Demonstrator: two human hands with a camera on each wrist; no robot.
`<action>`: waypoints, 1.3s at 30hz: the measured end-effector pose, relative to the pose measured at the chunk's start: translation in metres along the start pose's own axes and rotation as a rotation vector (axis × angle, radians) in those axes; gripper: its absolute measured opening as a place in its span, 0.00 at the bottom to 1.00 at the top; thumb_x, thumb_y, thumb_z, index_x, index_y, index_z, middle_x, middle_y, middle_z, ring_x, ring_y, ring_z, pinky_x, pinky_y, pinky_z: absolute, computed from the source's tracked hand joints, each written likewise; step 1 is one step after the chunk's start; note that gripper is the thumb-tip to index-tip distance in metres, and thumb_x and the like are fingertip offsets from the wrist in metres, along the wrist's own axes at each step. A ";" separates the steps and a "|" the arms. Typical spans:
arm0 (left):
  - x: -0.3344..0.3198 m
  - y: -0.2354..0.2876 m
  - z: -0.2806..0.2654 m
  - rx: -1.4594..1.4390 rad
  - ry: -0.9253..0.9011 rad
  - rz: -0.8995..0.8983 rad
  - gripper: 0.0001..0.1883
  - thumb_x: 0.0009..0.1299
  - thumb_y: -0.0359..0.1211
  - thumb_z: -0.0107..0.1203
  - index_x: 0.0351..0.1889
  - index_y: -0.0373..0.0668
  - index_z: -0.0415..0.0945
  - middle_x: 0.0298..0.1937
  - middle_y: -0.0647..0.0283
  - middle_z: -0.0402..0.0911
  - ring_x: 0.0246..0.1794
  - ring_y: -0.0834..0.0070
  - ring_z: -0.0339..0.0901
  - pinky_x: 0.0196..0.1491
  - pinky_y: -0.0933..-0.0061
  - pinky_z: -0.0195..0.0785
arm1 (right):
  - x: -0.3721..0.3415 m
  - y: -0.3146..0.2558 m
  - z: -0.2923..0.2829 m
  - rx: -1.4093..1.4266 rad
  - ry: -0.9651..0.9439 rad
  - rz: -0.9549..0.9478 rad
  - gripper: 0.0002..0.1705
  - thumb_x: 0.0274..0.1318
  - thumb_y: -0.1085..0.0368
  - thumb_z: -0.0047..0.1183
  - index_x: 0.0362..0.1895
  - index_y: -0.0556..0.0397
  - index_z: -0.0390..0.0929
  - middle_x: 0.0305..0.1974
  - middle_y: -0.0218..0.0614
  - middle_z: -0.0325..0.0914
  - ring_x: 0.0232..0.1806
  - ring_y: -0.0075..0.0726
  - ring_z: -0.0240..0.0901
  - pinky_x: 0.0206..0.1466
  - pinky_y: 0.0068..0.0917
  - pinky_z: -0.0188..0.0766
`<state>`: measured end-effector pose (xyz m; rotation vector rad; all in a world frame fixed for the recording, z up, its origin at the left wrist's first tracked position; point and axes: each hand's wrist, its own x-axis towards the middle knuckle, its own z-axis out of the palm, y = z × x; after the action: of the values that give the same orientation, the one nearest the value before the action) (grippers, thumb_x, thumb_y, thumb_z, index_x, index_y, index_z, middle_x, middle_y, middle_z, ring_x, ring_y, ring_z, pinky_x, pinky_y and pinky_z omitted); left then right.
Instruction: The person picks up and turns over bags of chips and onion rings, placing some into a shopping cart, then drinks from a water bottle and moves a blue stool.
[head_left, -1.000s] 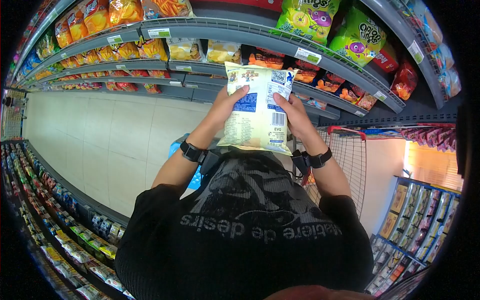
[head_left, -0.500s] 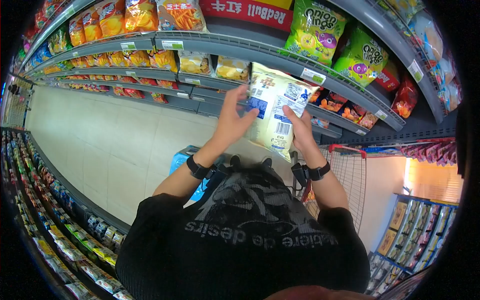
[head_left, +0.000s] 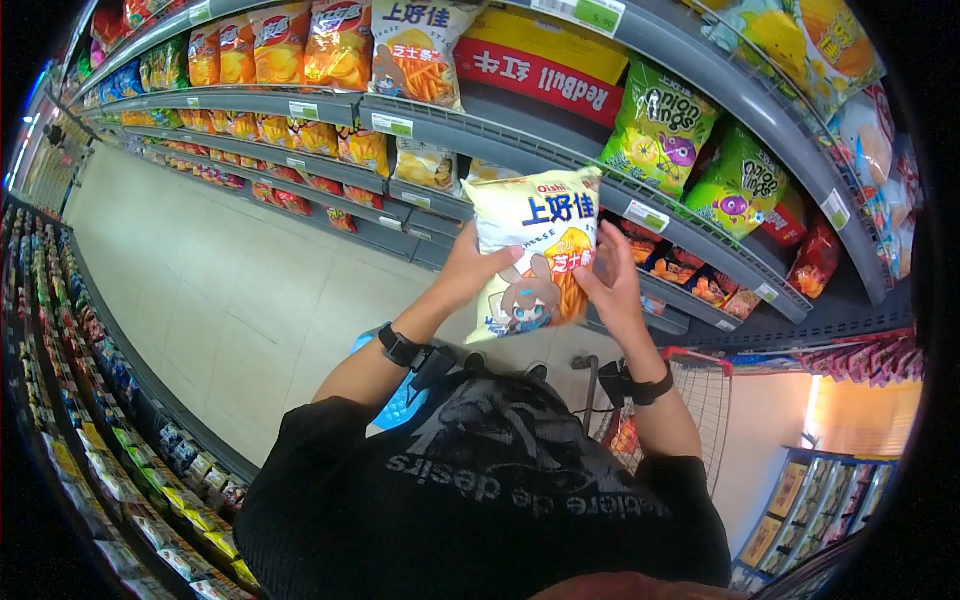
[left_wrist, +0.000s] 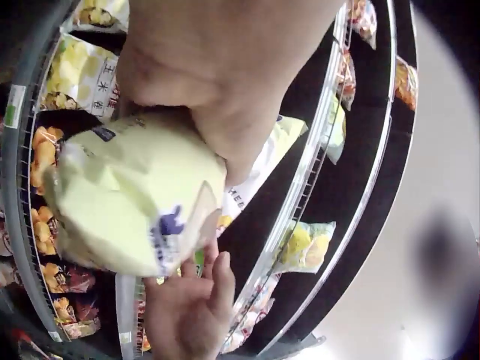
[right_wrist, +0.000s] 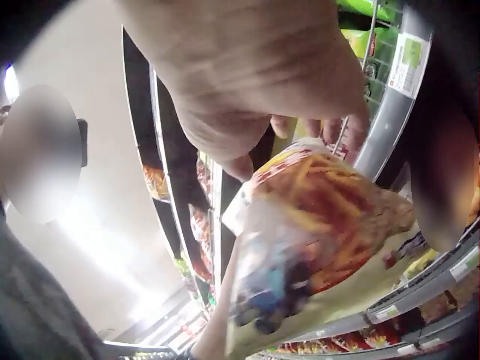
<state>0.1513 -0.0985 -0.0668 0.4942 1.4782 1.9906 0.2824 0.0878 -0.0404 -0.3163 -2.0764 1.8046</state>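
Note:
In the head view a pale yellow bag of Oishi cheese snacks (head_left: 540, 225) is held upright over the floor, its printed front facing up at me. My left hand (head_left: 472, 270) grips its left edge, thumb across the front and fingers hidden behind. By the right edge is my right hand (head_left: 617, 285), its thumb at the front of the bag and its fingers spread loosely beside it. The left wrist view shows the pale back of the bag (left_wrist: 135, 202), with the right hand (left_wrist: 191, 307) below it, palm visible and fingers relaxed. Fries are printed on the bag (right_wrist: 322, 217) in the right wrist view.
Shelves of snack bags run ahead, with green onion rings bags (head_left: 660, 125), a Red Bull box (head_left: 540, 65) and a matching cheese snack bag (head_left: 420, 55). A wire cart (head_left: 695, 400) stands at the right, a blue object (head_left: 400, 405) near my feet. Packed shelves (head_left: 110, 400) line the left.
The bag has turned from its printed back to its front. The left hand let go of it and grips it again; the right hand's fingers have loosened. The view has shifted along the shelves.

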 end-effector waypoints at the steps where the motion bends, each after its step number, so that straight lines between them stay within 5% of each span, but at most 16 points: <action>1: 0.003 -0.004 -0.003 -0.031 -0.032 -0.003 0.29 0.63 0.33 0.61 0.59 0.33 0.62 0.56 0.55 0.73 0.57 0.71 0.70 0.57 0.70 0.66 | 0.004 0.009 -0.003 0.099 -0.064 0.070 0.38 0.54 0.62 0.60 0.65 0.57 0.56 0.61 0.42 0.62 0.62 0.33 0.60 0.62 0.32 0.61; 5: 0.027 0.019 -0.009 0.196 -0.116 0.129 0.30 0.67 0.38 0.57 0.62 0.32 0.59 0.56 0.52 0.72 0.58 0.70 0.69 0.59 0.70 0.63 | 0.025 0.007 0.001 0.109 -0.103 0.177 0.33 0.57 0.59 0.57 0.63 0.60 0.60 0.55 0.39 0.70 0.57 0.31 0.66 0.61 0.30 0.62; 8: 0.053 0.054 -0.014 0.411 -0.059 0.159 0.34 0.66 0.41 0.58 0.63 0.31 0.56 0.55 0.50 0.72 0.57 0.71 0.70 0.58 0.70 0.63 | 0.065 -0.011 0.004 0.052 -0.035 0.087 0.29 0.57 0.59 0.57 0.58 0.62 0.64 0.50 0.40 0.74 0.51 0.32 0.70 0.56 0.30 0.66; 11: 0.079 0.089 -0.011 0.635 0.004 0.392 0.36 0.64 0.41 0.61 0.62 0.31 0.55 0.53 0.51 0.73 0.55 0.71 0.71 0.55 0.69 0.66 | 0.103 -0.036 0.013 -0.057 0.027 -0.124 0.29 0.55 0.59 0.59 0.55 0.62 0.65 0.49 0.42 0.74 0.50 0.32 0.71 0.54 0.29 0.67; 17: 0.135 0.139 -0.010 0.442 0.058 0.691 0.30 0.60 0.35 0.65 0.55 0.34 0.62 0.48 0.56 0.75 0.48 0.71 0.74 0.51 0.71 0.68 | 0.175 -0.052 0.027 -0.108 0.114 -0.383 0.25 0.54 0.60 0.59 0.52 0.60 0.67 0.45 0.42 0.76 0.46 0.34 0.73 0.51 0.30 0.68; 19: 0.149 0.142 -0.016 0.514 0.084 0.650 0.31 0.59 0.37 0.65 0.55 0.35 0.61 0.51 0.51 0.74 0.50 0.68 0.74 0.52 0.69 0.67 | 0.185 -0.052 0.032 -0.116 0.126 -0.377 0.24 0.55 0.60 0.57 0.52 0.59 0.68 0.45 0.44 0.77 0.46 0.37 0.74 0.51 0.31 0.68; 24: 0.182 0.122 -0.031 0.703 0.166 0.717 0.34 0.63 0.39 0.59 0.62 0.33 0.58 0.52 0.47 0.75 0.51 0.60 0.74 0.53 0.63 0.66 | 0.196 -0.038 0.039 -0.236 0.153 -0.364 0.22 0.57 0.60 0.53 0.51 0.61 0.68 0.46 0.54 0.75 0.49 0.55 0.72 0.54 0.38 0.66; 27: 0.203 0.086 -0.041 0.648 0.181 0.660 0.33 0.67 0.36 0.55 0.66 0.33 0.54 0.50 0.51 0.76 0.47 0.69 0.76 0.49 0.70 0.68 | 0.194 -0.016 0.041 -0.374 0.114 -0.248 0.27 0.55 0.62 0.52 0.57 0.61 0.62 0.52 0.59 0.71 0.56 0.58 0.68 0.57 0.41 0.64; 28: 0.206 0.078 -0.042 0.608 0.173 0.606 0.32 0.69 0.36 0.54 0.66 0.33 0.53 0.49 0.53 0.77 0.46 0.72 0.76 0.47 0.73 0.68 | 0.202 0.007 0.041 -0.465 0.151 -0.288 0.31 0.54 0.65 0.53 0.61 0.63 0.59 0.54 0.55 0.72 0.57 0.49 0.71 0.59 0.34 0.64; 32: 0.187 0.068 -0.035 0.513 0.150 0.596 0.29 0.69 0.31 0.51 0.65 0.31 0.55 0.52 0.49 0.74 0.47 0.66 0.76 0.51 0.69 0.67 | 0.178 -0.012 0.036 -0.426 0.069 -0.275 0.40 0.54 0.63 0.52 0.68 0.62 0.51 0.61 0.56 0.64 0.63 0.51 0.63 0.61 0.33 0.61; 34: 0.192 0.043 -0.047 0.721 0.219 0.738 0.27 0.69 0.30 0.50 0.65 0.31 0.56 0.55 0.48 0.73 0.54 0.64 0.73 0.56 0.67 0.63 | 0.168 0.007 0.030 -0.454 0.147 -0.368 0.40 0.54 0.66 0.53 0.68 0.61 0.49 0.63 0.53 0.61 0.64 0.48 0.62 0.62 0.35 0.61; 36: 0.165 0.045 -0.033 0.756 0.170 0.745 0.29 0.68 0.29 0.51 0.66 0.31 0.55 0.61 0.46 0.68 0.63 0.60 0.65 0.64 0.65 0.56 | 0.132 -0.003 0.018 -0.304 0.134 -0.362 0.36 0.55 0.71 0.52 0.68 0.54 0.53 0.62 0.46 0.63 0.62 0.42 0.64 0.60 0.38 0.63; 39: 0.137 0.018 -0.033 0.951 0.242 0.794 0.34 0.64 0.26 0.53 0.68 0.32 0.53 0.67 0.46 0.60 0.69 0.55 0.56 0.70 0.65 0.44 | 0.073 0.025 -0.022 -0.004 0.030 -0.115 0.28 0.55 0.75 0.50 0.62 0.55 0.63 0.57 0.41 0.70 0.56 0.33 0.69 0.54 0.28 0.69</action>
<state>0.0235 -0.0354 -0.0680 1.4499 2.6681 1.7507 0.2235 0.1406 -0.0535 -0.2188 -2.0345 1.7186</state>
